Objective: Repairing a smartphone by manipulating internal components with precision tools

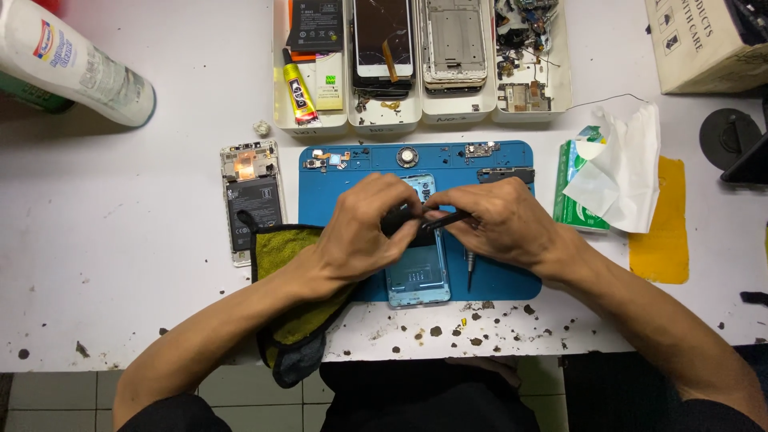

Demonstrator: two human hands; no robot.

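your left hand point(368, 228) pinches a small black part over the light blue phone frame point(419, 276); your right hand point(500, 220) grips black tweezers point(448, 220) touching it, blue mat point(336, 184) underneath.

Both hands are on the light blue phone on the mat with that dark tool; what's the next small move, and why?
Probably ease the dark tool gently along the edge of the black part on the light blue phone. The left hand pins that part, the right hand has the tool tip at it, and the phone lies flat on the blue mat.

Right of the blue mat point(512, 276) lies a green tissue pack point(570, 188); beyond it, a cream carton point(694, 44); far left, a white labelled bottle point(76, 68).
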